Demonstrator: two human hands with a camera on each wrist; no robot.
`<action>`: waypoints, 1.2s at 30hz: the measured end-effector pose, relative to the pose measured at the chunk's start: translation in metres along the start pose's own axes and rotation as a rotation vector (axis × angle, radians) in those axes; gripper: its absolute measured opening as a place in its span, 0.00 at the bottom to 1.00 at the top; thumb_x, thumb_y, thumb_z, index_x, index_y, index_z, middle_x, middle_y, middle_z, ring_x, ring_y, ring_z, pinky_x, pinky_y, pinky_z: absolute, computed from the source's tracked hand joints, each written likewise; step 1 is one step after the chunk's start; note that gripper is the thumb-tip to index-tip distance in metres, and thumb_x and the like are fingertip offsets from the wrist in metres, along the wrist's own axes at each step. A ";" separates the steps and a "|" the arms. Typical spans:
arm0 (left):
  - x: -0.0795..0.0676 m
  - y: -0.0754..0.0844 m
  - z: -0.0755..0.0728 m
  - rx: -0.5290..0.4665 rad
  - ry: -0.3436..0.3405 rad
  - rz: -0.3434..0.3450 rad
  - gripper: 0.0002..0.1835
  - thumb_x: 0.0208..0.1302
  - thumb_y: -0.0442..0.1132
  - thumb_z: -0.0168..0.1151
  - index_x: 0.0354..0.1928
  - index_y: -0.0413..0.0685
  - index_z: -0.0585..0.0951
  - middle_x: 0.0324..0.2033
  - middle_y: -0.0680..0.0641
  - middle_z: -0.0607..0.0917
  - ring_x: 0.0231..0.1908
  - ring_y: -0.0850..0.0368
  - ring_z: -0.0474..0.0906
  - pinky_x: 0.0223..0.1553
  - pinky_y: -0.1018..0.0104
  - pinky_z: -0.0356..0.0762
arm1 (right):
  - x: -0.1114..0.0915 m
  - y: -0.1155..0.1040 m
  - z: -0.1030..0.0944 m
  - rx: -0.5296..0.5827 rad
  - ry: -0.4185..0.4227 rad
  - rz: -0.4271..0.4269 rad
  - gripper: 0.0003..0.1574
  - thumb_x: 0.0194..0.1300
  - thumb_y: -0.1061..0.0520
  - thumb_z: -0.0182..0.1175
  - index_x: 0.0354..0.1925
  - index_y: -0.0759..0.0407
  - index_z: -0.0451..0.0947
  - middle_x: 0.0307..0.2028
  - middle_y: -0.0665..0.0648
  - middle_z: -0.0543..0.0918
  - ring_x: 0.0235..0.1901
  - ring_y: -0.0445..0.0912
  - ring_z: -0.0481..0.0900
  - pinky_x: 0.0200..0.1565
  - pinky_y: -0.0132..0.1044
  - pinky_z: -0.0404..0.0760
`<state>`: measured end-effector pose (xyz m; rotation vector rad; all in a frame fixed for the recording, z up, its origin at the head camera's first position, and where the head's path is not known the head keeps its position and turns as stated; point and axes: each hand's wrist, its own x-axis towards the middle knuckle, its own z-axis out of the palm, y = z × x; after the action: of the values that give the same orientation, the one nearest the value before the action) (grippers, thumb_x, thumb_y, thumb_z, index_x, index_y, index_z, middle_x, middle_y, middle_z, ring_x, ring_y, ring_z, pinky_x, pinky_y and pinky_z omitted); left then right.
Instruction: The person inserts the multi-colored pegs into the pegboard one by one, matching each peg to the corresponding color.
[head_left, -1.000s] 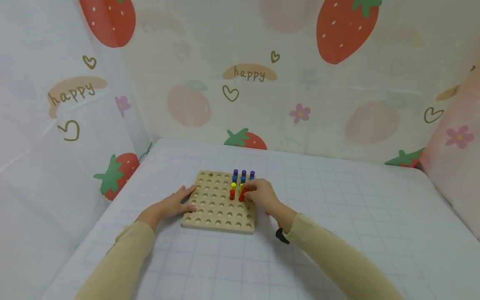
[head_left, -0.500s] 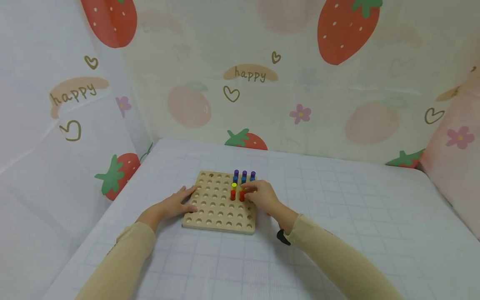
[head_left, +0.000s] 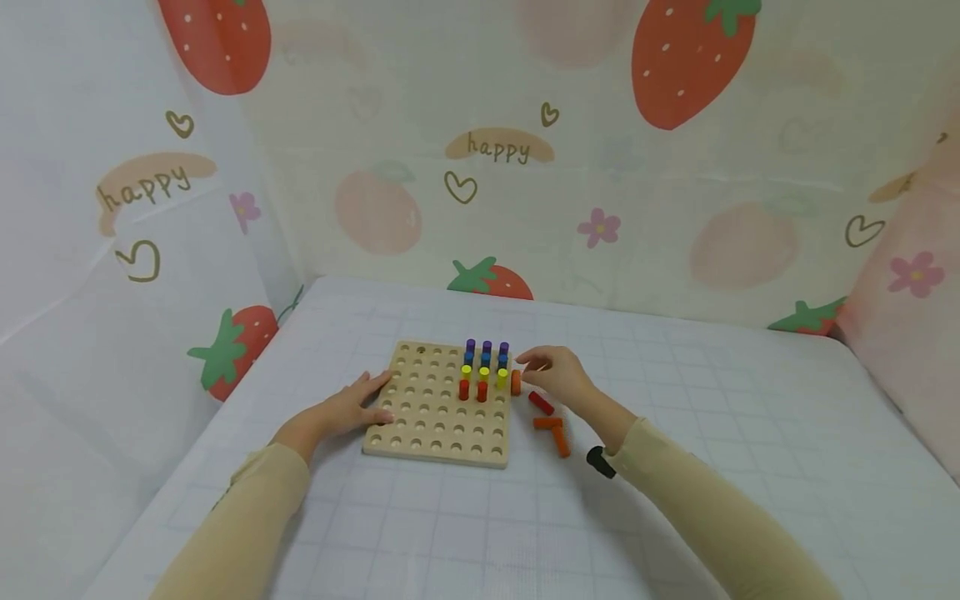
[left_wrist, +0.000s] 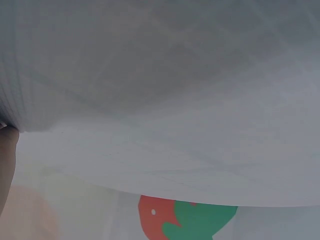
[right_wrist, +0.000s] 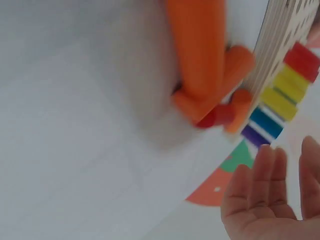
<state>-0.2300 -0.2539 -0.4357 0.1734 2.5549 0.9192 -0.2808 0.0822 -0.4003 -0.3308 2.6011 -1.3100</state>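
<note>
A wooden pegboard [head_left: 420,425] lies on the table with rows of round holes. At its right side stand upright purple pegs [head_left: 487,345], blue pegs [head_left: 485,359], yellow pegs [head_left: 483,375] and two red pegs [head_left: 482,392]. My left hand [head_left: 341,410] rests on the board's left edge, fingers spread and thumb on top. My right hand [head_left: 558,375] hovers just off the board's right edge, holding nothing; its fingers look extended in the right wrist view. Below its fingertips is an orange peg [head_left: 516,383] by the board's edge.
Right of the board lie a loose red peg [head_left: 542,403] and two more orange pegs, one crosswise [head_left: 547,423] and one slanted [head_left: 561,442]. A black object [head_left: 601,461] shows by the right sleeve. A patterned cloth [head_left: 495,208] hangs behind the table.
My right hand has let go of the second red peg, which stands in the board, and moved right off the board, uncovering a yellow peg and the loose pegs. My left hand stays put.
</note>
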 end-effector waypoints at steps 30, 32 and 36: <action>0.000 -0.002 0.002 -0.003 -0.008 -0.014 0.50 0.64 0.60 0.59 0.77 0.44 0.46 0.72 0.27 0.38 0.70 0.25 0.31 0.64 0.29 0.34 | 0.022 0.031 -0.020 -0.223 -0.378 0.094 0.14 0.58 0.66 0.68 0.44 0.58 0.84 0.32 0.54 0.77 0.35 0.46 0.71 0.38 0.34 0.70; 0.000 -0.001 0.002 0.002 -0.007 -0.012 0.50 0.64 0.61 0.59 0.77 0.44 0.46 0.72 0.27 0.39 0.70 0.25 0.31 0.64 0.29 0.34 | 0.021 0.032 -0.020 -0.219 -0.369 0.079 0.13 0.57 0.68 0.68 0.43 0.60 0.83 0.32 0.53 0.77 0.34 0.46 0.71 0.38 0.33 0.71; 0.000 0.000 0.001 0.009 -0.003 -0.010 0.51 0.63 0.61 0.59 0.76 0.44 0.47 0.72 0.26 0.39 0.69 0.24 0.32 0.64 0.29 0.34 | 0.021 0.034 -0.019 -0.201 -0.357 0.065 0.13 0.56 0.70 0.68 0.41 0.61 0.82 0.31 0.53 0.76 0.33 0.45 0.71 0.36 0.32 0.71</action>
<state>-0.2294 -0.2534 -0.4358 0.1647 2.5554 0.9035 -0.3101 0.1104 -0.4184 -0.4618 2.4158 -0.8762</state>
